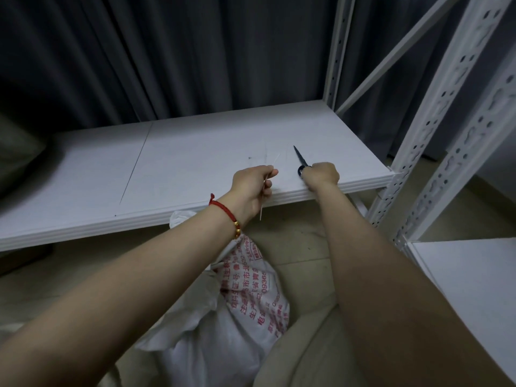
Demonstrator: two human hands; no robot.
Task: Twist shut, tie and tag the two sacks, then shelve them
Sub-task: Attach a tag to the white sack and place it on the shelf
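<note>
White woven sack with red print [251,297] sits on the floor beneath the white shelf board [167,152], its contents hidden. The left hand [251,188] pinches a thin white plastic tie [262,213]. The right hand [321,174] grips dark closed scissors [300,159] lying on the shelf.

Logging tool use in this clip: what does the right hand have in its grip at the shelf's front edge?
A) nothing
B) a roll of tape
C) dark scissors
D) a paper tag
C: the right hand curls round the handles of dark scissors, whose blades lie on the white shelf pointing away, while the left hand pinches a thin white tie.
</note>
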